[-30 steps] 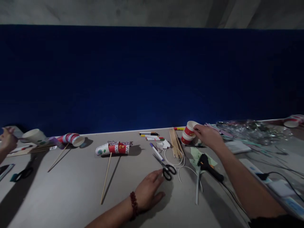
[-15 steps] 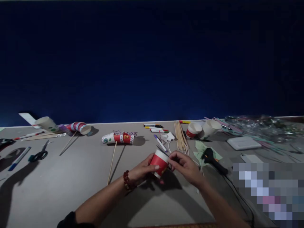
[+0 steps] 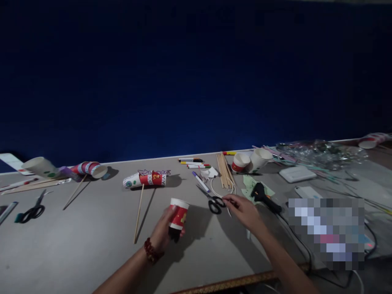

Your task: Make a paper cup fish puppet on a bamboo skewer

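My left hand (image 3: 165,226) is wrapped round a red and white paper cup (image 3: 179,213), gripping it from the left side above the table. The cup is slightly tilted, with its white rim upward. To its right, my right hand (image 3: 241,208) has curled fingers at the handle of black-handled scissors (image 3: 214,204). The blades point away to the upper left, towards a white and purple marker (image 3: 201,182). A figure made of joined paper cups (image 3: 147,179) with a wooden stick (image 3: 139,214) lies beyond my left hand.
Wooden sticks (image 3: 225,171), markers (image 3: 192,162) and two paper cups (image 3: 241,162) lie along the back. A glue gun (image 3: 265,198) with its cord is at the right, near a white box (image 3: 297,174). Another cup figure (image 3: 90,169) and scissors (image 3: 33,212) are at the left.
My left hand has moved left and down with the cup. My right hand has come away from the cup to the scissors' handle, and the scissors are now plainly visible. The view has turned slightly.
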Motion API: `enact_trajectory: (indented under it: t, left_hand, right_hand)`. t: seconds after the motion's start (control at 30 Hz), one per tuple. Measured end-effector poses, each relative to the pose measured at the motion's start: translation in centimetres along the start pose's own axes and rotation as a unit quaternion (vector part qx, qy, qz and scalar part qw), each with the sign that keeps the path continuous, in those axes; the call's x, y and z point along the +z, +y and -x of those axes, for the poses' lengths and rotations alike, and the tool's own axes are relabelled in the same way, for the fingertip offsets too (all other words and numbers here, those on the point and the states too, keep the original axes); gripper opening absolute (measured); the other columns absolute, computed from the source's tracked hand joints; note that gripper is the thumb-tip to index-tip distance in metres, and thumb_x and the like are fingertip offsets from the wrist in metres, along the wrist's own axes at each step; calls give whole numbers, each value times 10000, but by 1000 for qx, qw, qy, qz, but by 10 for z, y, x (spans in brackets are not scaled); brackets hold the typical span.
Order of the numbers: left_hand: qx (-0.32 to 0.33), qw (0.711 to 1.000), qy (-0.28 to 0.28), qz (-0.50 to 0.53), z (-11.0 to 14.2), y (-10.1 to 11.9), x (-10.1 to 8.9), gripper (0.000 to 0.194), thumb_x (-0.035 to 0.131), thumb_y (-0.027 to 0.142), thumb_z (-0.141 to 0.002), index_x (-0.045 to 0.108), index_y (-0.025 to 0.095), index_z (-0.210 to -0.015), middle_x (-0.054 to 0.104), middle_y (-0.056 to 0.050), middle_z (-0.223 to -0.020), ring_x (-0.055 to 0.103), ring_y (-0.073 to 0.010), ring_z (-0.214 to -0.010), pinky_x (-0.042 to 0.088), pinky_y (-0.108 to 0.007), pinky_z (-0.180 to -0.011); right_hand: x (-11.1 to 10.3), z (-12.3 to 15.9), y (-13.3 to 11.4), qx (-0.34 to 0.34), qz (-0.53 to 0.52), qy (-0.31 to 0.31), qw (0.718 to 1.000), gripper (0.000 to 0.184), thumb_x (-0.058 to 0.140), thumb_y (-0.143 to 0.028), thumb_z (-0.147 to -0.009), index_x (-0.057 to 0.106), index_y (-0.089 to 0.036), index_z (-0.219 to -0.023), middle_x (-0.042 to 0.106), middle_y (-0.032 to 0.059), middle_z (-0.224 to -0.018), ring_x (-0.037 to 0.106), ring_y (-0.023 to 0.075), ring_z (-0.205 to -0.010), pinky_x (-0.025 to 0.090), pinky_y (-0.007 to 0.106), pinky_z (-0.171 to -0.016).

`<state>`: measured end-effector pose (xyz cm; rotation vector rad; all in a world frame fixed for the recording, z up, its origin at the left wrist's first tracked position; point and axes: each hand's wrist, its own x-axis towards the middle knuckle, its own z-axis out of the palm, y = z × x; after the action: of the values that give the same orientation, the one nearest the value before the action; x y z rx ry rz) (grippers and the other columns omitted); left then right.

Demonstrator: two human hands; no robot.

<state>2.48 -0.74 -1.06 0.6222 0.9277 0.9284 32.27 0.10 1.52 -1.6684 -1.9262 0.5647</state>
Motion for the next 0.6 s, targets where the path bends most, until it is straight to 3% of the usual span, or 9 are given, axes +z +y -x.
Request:
enact_trajectory:
  t: [0.13,0.37,0.5,0.6]
  left_hand:
    - [6,1000,0,13,-4,-6,0,596,653,692,-774,597,117,-920,668,-54,-691,586,-143,-444,446,-251,-412]
    - [64,997,-16,43,-4,-13,-4,592,787,562,-721,607,129,-1082,730,-105,-872,698,-217,-704,539,-299,-599]
    - [86,994,-40,45,-5,-10,-3,608,835,472,-689,615,135,-1144,722,-127,-981,702,-254,-824,546,-336,-687]
    - [93,993,-47,46,-6,-9,-4,614,837,454,-688,606,138,-1161,714,-120,-969,684,-250,-845,533,-335,-703]
  right_hand:
    - [-4,-18,1,-27,77,-29,996,297,449,-412,-967,689,-239,-961,757,49,-948,701,237,-890,515,324,-762]
    - [23,-66,-21,-79,234,-85,965,250,469,-305,-990,686,-214,-1071,748,72,-1056,689,214,-1000,473,273,-842]
    - [38,-86,-35,-63,277,-73,956,219,514,-223,-945,685,-164,-1068,740,150,-1056,687,289,-1002,475,314,-806]
    - [46,-93,-39,-52,296,-63,952,294,517,-148,-898,648,-152,-1161,737,165,-1059,695,301,-956,478,319,-756]
